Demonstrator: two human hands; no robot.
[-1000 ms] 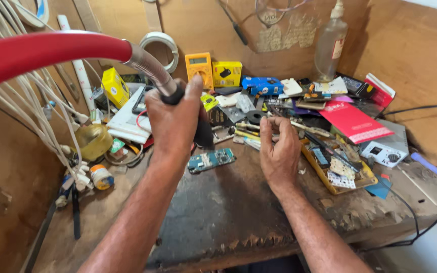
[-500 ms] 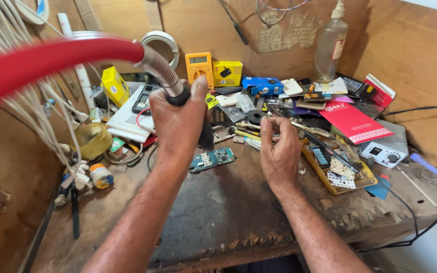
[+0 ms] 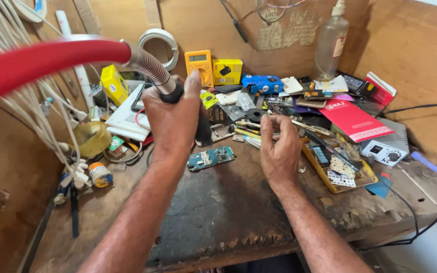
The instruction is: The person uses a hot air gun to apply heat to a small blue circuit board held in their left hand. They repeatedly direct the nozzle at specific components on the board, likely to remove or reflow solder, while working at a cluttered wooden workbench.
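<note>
Gripping the ribbed metal hose [image 3: 150,63] above the green circuit board [image 3: 211,157], left hand [image 3: 173,121] clamped; right hand [image 3: 279,149] beside it, fingers curled loosely.

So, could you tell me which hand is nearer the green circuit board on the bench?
Left. The left hand hovers just above the green circuit board; the right hand is off to its right.

A worn wooden workbench [image 3: 213,212] fills the lower view, its dark top scarred and its front edge chipped. Plywood walls [image 3: 410,55] of warm brown enclose it at the back and both sides. A torn paper scrap [image 3: 284,35] is stuck to the back wall, and thin wires [image 3: 274,7] hang above it. White cables [image 3: 21,96] run down the left wall. Soft, even daylight falls across the bench. A pale floor [image 3: 431,253] shows at lower right.
</note>
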